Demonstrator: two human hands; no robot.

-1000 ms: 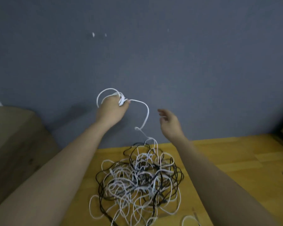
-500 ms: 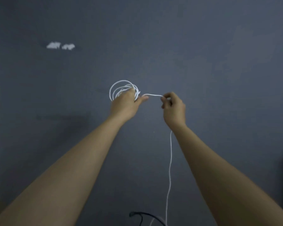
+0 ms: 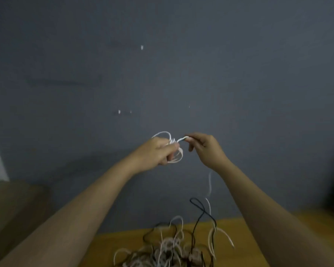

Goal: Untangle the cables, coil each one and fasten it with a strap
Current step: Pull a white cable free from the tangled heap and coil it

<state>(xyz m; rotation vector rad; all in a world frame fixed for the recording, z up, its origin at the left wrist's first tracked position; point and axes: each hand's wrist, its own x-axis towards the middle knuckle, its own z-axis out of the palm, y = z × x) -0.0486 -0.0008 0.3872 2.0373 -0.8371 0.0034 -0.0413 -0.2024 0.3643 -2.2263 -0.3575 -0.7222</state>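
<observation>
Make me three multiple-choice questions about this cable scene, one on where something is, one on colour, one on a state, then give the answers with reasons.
1. Where does the tangled pile lie?
A. on the wooden table
B. over the left forearm
C. hung on the wall

2. What colour is the coil in the left hand?
A. black
B. white
C. red

3. What is the right hand doing?
A. resting flat on the table
B. hanging idle
C. pinching the cable's strand

Answers: 1 A, the pile sits on the yellow wood below the arms. 2 B, its loops are white against the grey wall. 3 C, its fingertips nip the strand beside the coil.
</observation>
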